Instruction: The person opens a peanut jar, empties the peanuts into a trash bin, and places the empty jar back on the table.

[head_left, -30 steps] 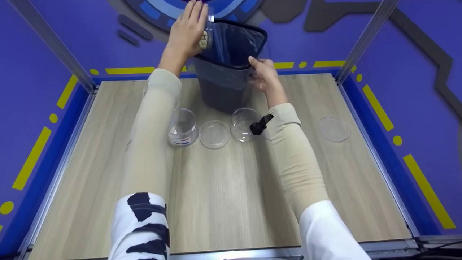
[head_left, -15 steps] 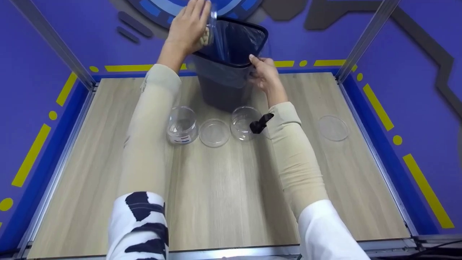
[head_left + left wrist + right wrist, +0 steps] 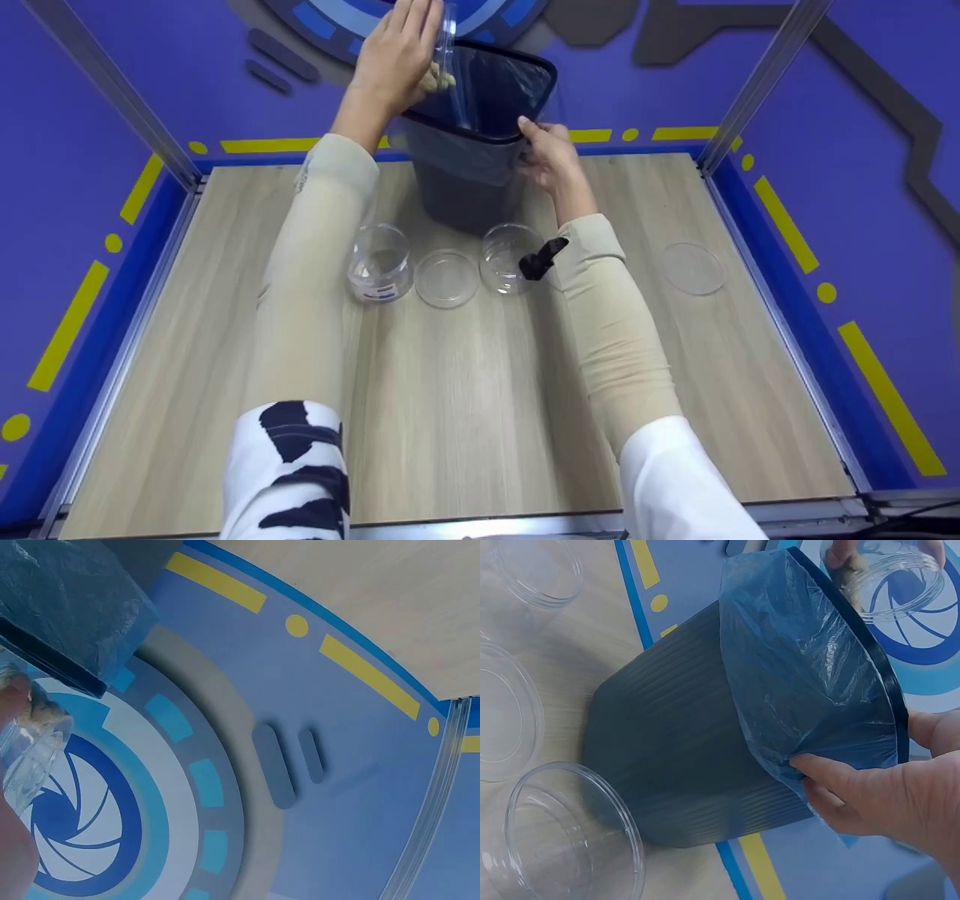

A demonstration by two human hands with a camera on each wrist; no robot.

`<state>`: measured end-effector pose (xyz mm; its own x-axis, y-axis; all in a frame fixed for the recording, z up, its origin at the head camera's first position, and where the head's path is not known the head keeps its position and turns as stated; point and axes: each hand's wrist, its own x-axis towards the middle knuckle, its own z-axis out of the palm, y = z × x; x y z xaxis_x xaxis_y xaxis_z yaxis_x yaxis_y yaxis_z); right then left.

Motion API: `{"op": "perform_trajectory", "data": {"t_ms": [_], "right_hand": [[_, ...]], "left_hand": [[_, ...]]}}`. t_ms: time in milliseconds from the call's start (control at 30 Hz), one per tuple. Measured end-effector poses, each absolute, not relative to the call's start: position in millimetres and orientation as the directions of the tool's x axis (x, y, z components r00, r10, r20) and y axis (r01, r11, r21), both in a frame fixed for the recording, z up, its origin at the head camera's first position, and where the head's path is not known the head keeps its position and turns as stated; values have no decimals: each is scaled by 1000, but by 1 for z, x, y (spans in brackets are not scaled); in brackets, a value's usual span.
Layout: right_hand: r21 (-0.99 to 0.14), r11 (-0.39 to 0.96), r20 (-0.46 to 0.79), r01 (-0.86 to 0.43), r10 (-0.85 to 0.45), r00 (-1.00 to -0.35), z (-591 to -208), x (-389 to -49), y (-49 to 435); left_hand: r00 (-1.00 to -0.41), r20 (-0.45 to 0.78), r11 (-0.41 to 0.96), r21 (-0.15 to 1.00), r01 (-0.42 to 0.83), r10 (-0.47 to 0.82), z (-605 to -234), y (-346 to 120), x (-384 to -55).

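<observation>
My left hand (image 3: 394,64) grips a clear plastic jar (image 3: 448,37), tipped on its side over the left rim of a dark trash bin (image 3: 469,184). Pale beige, peanut-like pieces (image 3: 439,78) lie at the jar's lower side, near its mouth. In the right wrist view the open round mouth of the jar (image 3: 900,586) faces the bin. A thin plastic liner (image 3: 795,667) folds over the bin's black rim. My right hand (image 3: 551,156) pinches the bin's right front rim, thumb on top, with its fingers against the liner outside (image 3: 832,780).
Before the bin stand two clear jars without lids, one at the left (image 3: 380,262) with a label and one at the right (image 3: 510,259). A round clear lid (image 3: 446,278) lies between them. Another clear disc (image 3: 693,268) lies far right. Blue walls enclose the wooden table (image 3: 465,420).
My left hand has shifted slightly right with the jar and tilted it further. The beige pieces have slid toward the jar's mouth. The right hand and the bin stay in place.
</observation>
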<state>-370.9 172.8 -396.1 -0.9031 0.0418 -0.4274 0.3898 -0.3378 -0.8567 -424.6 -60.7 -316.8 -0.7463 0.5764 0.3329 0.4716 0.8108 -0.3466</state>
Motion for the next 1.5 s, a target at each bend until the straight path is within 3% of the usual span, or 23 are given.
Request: {"op": "perform_trajectory", "data": {"t_ms": [433, 700, 1033, 1500], "right_hand": [[-851, -330, -448, 409, 48, -893, -393, -371, 170], [-853, -328, -441, 405, 41, -896, -393, -371, 170], [-859, -340, -417, 384, 27, -909, -393, -370, 170], [-861, -335, -422, 384, 46, -905, -394, -369, 170]], "left_hand": [[-726, 306, 776, -393, 493, 616, -324, -60, -425], [-732, 359, 812, -339, 475, 579, -328, -64, -425], [-695, 365, 781, -374, 500, 620, -331, -61, -425], [-711, 345, 782, -395, 483, 613, -333, -54, -424]]}}
